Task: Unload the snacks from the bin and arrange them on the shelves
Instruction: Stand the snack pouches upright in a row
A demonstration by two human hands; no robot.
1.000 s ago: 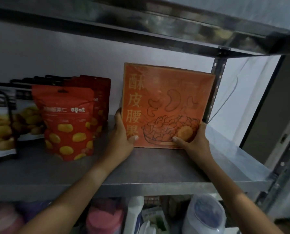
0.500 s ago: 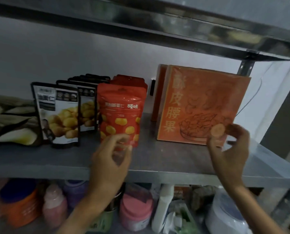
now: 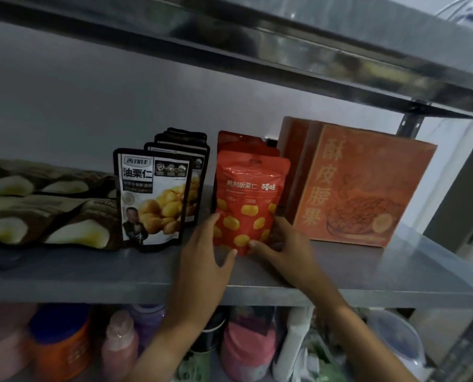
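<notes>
**Red snack pouch held at its base by both hands on a steel shelf**

Red and glossy, printed with yellow chestnuts, the front pouch (image 3: 250, 201) stands upright near the middle of the metal shelf (image 3: 147, 274). The left hand (image 3: 205, 260) touches the pouch's lower left edge, fingers spread and fairly straight, thumb angled toward the bottom corner. The right hand (image 3: 280, 248) cups the lower right corner, thumb on the front face and fingers curled round the side and back.

More red pouches (image 3: 240, 142) stand in a row directly behind the front one. Just left is a row of black pouches (image 3: 154, 199) showing yellow chestnuts, also upright. Further left, dark brown packs (image 3: 45, 213) lie stacked flat. To the right, near but apart from the red pouch, orange boxes (image 3: 362, 186) with a drawn bowl of cashews stand upright, one behind another.

Below the shelf, jars and bottles (image 3: 119, 340) crowd a lower level, blurred.
</notes>
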